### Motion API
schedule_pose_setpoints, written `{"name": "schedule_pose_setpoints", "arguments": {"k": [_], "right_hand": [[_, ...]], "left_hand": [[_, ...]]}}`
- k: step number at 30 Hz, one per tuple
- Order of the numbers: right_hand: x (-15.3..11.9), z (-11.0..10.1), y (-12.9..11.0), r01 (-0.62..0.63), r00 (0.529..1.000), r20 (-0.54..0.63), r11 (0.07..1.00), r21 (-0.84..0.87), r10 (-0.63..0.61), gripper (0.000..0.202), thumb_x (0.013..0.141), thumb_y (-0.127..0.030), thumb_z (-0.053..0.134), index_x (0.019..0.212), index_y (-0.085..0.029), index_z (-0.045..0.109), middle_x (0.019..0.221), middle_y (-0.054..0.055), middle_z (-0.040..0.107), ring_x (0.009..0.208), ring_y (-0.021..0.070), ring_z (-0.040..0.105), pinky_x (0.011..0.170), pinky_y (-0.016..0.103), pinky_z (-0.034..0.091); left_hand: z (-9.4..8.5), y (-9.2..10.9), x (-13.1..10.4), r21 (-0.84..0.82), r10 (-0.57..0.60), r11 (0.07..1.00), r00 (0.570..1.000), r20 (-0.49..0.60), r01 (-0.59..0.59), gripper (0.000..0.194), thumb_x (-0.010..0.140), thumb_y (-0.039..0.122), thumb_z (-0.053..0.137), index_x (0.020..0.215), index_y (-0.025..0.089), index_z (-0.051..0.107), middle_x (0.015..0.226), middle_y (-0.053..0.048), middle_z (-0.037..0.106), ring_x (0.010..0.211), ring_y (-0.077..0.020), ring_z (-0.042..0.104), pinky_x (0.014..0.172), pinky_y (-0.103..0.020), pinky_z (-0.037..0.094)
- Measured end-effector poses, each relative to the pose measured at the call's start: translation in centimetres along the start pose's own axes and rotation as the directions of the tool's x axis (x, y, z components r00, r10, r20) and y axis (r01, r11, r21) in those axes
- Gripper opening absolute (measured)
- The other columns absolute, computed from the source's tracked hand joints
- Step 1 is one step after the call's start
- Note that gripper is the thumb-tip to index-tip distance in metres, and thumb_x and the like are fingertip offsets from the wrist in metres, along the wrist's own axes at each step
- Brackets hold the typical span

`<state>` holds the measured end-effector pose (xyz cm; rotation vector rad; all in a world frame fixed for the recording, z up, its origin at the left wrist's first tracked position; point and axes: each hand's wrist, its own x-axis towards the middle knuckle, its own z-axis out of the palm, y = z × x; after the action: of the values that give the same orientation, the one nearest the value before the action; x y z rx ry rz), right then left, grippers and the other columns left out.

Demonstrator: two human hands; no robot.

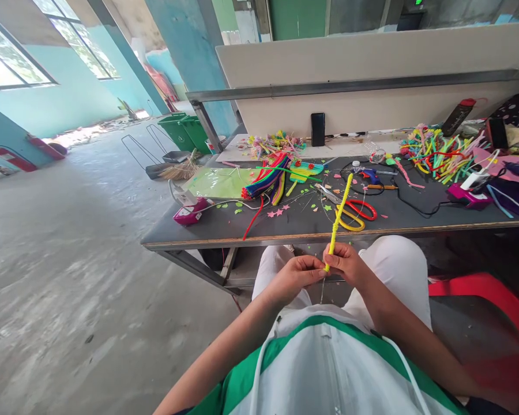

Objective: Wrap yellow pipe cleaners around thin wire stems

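A yellow pipe cleaner [337,222], coiled thicker along its lower part, stands nearly upright above my lap. My right hand [345,262] grips it near the lower end between thumb and fingers. At its bottom tip, the thumb and fingers of my left hand [305,271] pinch it. A thin wire [322,291] hangs below the fingers. Behind the pipe cleaner, scissors [350,214] with one red and one yellow handle loop lie on the dark table [216,226]. A bundle of coloured pipe cleaners [272,178] rests farther left.
A blue glue gun [369,174], a black phone [318,129] and a pile of pipe cleaner pieces [439,153] are on the table. Pink power strips [190,212] with cords sit near its edges. A red chair [480,288] stands at my right, green bins [185,131] at far left.
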<state>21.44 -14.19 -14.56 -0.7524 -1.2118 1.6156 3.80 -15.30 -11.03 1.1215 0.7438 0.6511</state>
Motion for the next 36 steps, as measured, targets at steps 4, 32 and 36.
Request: {"name": "schedule_pose_setpoints", "arguments": {"k": [4,32,36], "right_hand": [[0.0,-0.2,0.3,0.013,1.0,-0.021,1.0,-0.015,-0.013,0.028,0.076,-0.038,0.069,0.066,-0.015,0.054,0.052,-0.006,0.043,0.043,0.0046,0.03,0.042,0.02,0.019],[0.0,-0.1,-1.2,0.09,0.973,-0.194,0.979,-0.185,-0.126,0.021,0.081,-0.039,0.064,0.08,-0.019,0.057,0.051,-0.007,0.049,0.04,0.0063,0.041,0.04,0.019,0.029],[0.0,0.3,-1.5,0.04,0.955,-0.278,0.972,-0.231,-0.105,0.024,0.078,-0.038,0.067,0.072,-0.018,0.057,0.049,-0.006,0.05,0.039,0.0061,0.041,0.038,0.019,0.029]], "left_hand": [[-0.2,-0.1,0.1,0.135,0.056,0.99,0.998,-0.034,-0.051,0.031,0.07,0.041,0.071,0.073,0.012,0.061,0.056,0.004,0.046,0.051,-0.0047,0.033,0.049,-0.021,0.021],[1.3,-1.1,0.8,0.517,0.368,0.83,0.903,-0.223,-0.21,0.016,0.077,0.026,0.058,0.067,0.014,0.06,0.062,0.0,0.053,0.059,-0.0092,0.043,0.056,-0.022,0.033],[1.0,-0.4,0.8,0.688,0.463,0.672,0.881,-0.1,-0.275,0.015,0.079,0.02,0.055,0.068,0.014,0.063,0.066,-0.001,0.057,0.065,-0.0108,0.049,0.063,-0.023,0.037]]}}
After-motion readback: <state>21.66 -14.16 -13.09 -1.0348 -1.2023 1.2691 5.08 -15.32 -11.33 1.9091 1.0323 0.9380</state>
